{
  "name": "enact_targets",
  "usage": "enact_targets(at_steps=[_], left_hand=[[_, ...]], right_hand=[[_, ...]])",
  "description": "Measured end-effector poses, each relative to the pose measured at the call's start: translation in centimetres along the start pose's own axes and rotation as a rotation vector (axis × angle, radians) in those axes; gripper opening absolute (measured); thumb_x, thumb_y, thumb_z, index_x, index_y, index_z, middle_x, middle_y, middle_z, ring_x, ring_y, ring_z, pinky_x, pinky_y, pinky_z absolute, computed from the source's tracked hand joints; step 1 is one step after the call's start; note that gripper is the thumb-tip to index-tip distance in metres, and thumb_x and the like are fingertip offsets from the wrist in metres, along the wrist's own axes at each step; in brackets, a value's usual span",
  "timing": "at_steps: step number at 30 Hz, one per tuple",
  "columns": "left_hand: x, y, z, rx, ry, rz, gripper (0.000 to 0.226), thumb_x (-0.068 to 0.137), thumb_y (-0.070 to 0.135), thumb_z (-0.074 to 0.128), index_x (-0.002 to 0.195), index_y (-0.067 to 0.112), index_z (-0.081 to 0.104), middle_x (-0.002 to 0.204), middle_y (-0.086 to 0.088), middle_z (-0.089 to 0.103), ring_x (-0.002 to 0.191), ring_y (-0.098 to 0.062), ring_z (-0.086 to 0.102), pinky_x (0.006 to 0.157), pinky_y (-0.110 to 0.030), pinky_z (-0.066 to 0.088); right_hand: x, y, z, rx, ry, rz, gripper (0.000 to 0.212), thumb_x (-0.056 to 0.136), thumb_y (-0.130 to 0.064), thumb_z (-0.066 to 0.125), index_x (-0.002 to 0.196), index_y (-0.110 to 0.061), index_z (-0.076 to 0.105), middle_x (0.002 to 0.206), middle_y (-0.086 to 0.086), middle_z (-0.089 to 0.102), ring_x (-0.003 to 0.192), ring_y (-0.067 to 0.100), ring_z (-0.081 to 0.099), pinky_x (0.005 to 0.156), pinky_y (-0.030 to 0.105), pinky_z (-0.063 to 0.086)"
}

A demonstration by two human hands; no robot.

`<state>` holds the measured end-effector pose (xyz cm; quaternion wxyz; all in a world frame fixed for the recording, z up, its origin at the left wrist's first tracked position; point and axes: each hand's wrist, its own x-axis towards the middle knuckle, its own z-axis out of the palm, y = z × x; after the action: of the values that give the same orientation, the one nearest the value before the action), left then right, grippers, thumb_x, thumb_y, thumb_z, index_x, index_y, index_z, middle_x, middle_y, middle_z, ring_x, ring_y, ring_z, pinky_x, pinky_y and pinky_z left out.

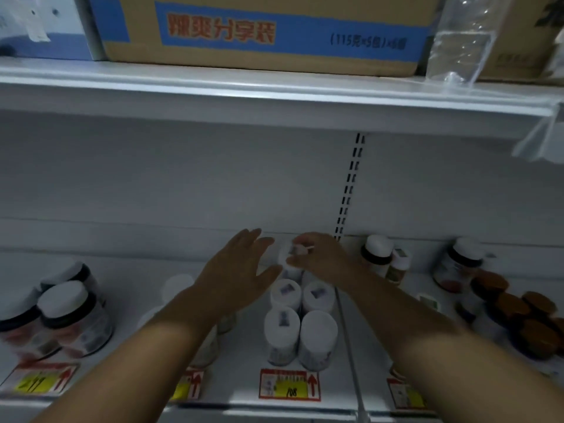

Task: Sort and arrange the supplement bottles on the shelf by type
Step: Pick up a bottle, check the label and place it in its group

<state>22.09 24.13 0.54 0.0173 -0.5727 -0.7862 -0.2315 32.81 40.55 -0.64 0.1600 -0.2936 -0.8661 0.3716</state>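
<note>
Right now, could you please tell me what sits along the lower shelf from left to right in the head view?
Dark-banded jars → white-capped bottles → dark-necked bottle → brown-lidded jars.

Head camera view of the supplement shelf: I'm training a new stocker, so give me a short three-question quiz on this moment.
1. True or false: the left hand is gripping a bottle.
2. Which hand holds the white-capped bottle at the back of the middle group? A) left B) right C) both
3. Fill in: the cardboard box with the blue band sits on the ____ shelf.

Key:
1. False; its fingers are spread open beside the bottle.
2. B; the right hand has its fingers curled over that bottle's cap.
3. Upper.
</note>
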Motion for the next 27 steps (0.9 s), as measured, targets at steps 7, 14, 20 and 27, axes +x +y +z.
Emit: enact_targets(at_steps=[7,14,20,27], left_hand=[[0.7,-1.0,1.6,-0.06,-0.069,0.039,0.067,0.086,0.063,0.032,0.142,0.026,0.033,0.154,0.0,0.025,0.144,-0.016,0.014,0.113,-0.026,0.011],[2.3,2.2,2.0,-0.122,-0.135,0.121,0.06,0.088,0.052,0.041,0.143,0.034,0.025,0.155,0.009,0.016,0.143,-0.007,0.007,0.111,-0.022,0.008],[3.0,7.2,3.9,-0.114,-0.144,0.123,0.061,0.09,0.051,0.042,0.144,0.032,0.022,0.156,0.006,0.011,0.141,-0.005,0.003,0.107,-0.015,-0.002],[1.5,11.6,4.0,-0.209,-0.075,0.01,0.057,0.085,0.05,0.045,0.138,0.037,0.028,0.144,0.022,0.016,0.133,0.007,0.011,0.113,-0.017,0.017]], right_hand=[[-0.6,1.2,1.0,-0.075,-0.107,0.08,0.04,0.077,-0.03,0.073,0.111,-0.011,0.064,0.119,0.006,0.062,0.109,0.018,0.057,0.088,0.027,0.045],[-2.5,2.1,-3.7,-0.104,0.111,0.002,0.036,0.086,-0.029,0.063,0.118,-0.013,0.06,0.125,0.005,0.06,0.113,0.018,0.055,0.084,0.014,0.035],[-2.8,9.0,-10.8,-0.459,0.186,0.16,0.051,0.089,-0.037,0.054,0.133,-0.014,0.044,0.134,0.013,0.047,0.121,0.03,0.045,0.094,0.031,0.036],[-2.0,9.6,-10.6,-0.162,0.228,-0.009,0.031,0.081,-0.03,0.066,0.103,-0.01,0.057,0.103,0.011,0.059,0.091,0.023,0.055,0.065,0.02,0.038]])
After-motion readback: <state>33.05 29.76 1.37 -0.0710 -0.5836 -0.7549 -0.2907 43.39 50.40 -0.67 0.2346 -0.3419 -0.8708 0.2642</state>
